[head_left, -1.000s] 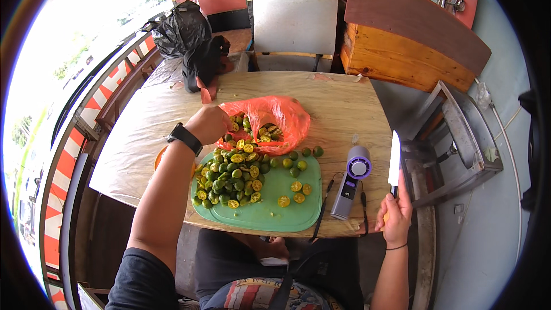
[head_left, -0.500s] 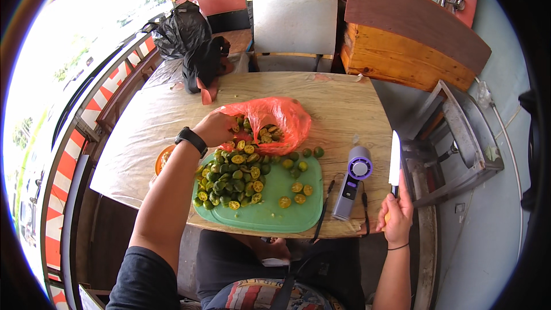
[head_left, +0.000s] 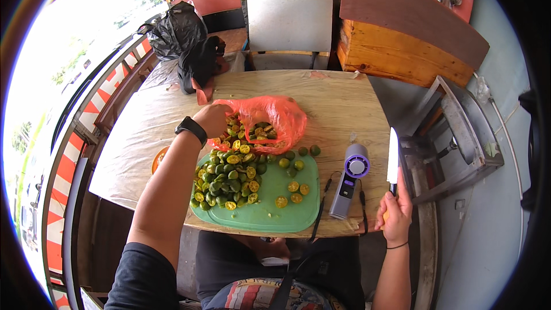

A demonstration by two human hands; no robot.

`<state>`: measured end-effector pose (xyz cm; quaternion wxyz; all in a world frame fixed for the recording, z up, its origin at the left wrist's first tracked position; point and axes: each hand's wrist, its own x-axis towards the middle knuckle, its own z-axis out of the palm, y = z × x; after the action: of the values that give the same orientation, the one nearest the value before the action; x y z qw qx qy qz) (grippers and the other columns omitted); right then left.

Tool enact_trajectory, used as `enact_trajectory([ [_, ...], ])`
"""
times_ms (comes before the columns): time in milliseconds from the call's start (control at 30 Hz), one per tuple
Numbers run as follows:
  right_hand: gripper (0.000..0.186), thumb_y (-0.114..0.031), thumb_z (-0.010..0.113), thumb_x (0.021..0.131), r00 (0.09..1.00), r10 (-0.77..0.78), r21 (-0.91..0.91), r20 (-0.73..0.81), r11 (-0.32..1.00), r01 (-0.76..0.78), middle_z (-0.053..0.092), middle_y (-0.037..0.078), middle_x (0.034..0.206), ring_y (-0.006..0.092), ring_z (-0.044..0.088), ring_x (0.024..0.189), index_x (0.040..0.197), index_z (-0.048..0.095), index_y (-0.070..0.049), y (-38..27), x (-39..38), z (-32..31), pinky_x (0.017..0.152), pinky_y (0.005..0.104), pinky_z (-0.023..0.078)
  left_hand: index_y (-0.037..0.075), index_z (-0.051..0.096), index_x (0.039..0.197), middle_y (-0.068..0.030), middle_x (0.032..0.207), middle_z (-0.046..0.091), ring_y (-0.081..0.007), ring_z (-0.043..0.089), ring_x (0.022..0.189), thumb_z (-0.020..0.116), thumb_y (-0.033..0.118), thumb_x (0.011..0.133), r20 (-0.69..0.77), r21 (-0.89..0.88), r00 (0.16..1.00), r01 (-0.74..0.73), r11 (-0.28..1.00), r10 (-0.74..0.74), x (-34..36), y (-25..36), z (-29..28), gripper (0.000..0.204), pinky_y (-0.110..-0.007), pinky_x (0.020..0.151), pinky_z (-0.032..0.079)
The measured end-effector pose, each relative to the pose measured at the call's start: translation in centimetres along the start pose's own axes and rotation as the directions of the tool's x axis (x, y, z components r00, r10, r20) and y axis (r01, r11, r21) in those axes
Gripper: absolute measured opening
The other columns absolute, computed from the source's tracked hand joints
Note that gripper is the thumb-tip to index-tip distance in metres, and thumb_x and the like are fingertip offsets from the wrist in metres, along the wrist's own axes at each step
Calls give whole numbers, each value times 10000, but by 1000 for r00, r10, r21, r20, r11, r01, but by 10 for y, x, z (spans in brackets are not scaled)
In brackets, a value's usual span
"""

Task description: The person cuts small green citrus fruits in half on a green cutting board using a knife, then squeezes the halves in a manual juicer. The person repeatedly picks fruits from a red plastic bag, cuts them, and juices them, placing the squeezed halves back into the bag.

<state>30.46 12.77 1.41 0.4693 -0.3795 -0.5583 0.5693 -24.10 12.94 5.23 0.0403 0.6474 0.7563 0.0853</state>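
Holding a knife (head_left: 393, 155) upright, the right hand (head_left: 396, 218) is nearest, its fingers closed firmly around the handle; the blade rises beyond the fist, clear of the fruit. Assessment: good practice calls for that edge to point away from the other arm, or for the knife to be laid down while only one hand is working.

Left of the right hand lies a handheld fan (head_left: 344, 195), its straps loose at the desk (head_left: 344, 103) edge; these are best moved out of reach of the blade. Further left, a green cutting board (head_left: 275, 218) carries four cut halves (head_left: 296, 197), with whole green fruits (head_left: 298, 165) just beyond them, some off the board.

Closer to the left hand (head_left: 211, 119), on its near side, stands a heap of small citrus (head_left: 227, 181), many halved. This hand is at the left rim of a red plastic bag (head_left: 290, 117); its fingertips are hidden, so whether they are pinched on the film or apart cannot be told. More halves (head_left: 264, 132) show in the bag's mouth, right of this hand. Recommended: spread the mouth wide and low, move a few pieces at a time, and avoid dragging thin film across the heap.

Beyond the left hand, at the far end, sits a black bag (head_left: 178, 28).
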Motion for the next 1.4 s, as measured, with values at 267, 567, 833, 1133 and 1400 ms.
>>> enact_trajectory([
  [267,621,-113,487,1106,1000,-12,18,1,1000,12,442,-24,681,43,416,447,1692,282,-148,-1,0,0,389,225,426,20,669,1348,-191,1182,740,-276,731,979,547,-123,834,-88,-150,996,-28,988,15,14,-11,-2,547,-367,832,574],
  [567,625,-84,482,1101,1000,-10,27,0,1000,10,457,-21,689,42,424,449,1691,284,-147,0,0,-1,391,224,428,18,764,1188,-199,1166,761,-361,734,1089,590,-33,827,-186,-180,982,-2,984,-32,24,-28,16,404,-405,954,574],
  [833,624,-96,498,1102,1000,-12,18,5,1000,12,454,-25,681,41,422,452,1688,289,-138,0,1,-1,393,222,431,91,762,1270,-222,1190,752,-363,725,1131,613,37,860,15,46,994,109,993,-109,32,-34,14,440,-421,986,574],
  [1133,621,-118,517,1104,1000,-26,8,7,1000,26,453,-27,667,40,423,448,1684,296,-126,0,1,0,394,223,431,10,777,1055,-227,1046,762,-389,741,1018,720,198,895,-140,-37,985,91,995,-96,36,-46,33,253,-457,890,585],
  [1400,619,-110,507,1104,1000,-16,4,8,1000,16,448,-27,658,43,425,445,1684,291,-111,-1,1,-1,392,229,433,8,777,1089,-189,930,779,-319,760,881,765,196,902,-94,-265,978,156,952,-186,34,-49,19,266,-403,809,586],
])
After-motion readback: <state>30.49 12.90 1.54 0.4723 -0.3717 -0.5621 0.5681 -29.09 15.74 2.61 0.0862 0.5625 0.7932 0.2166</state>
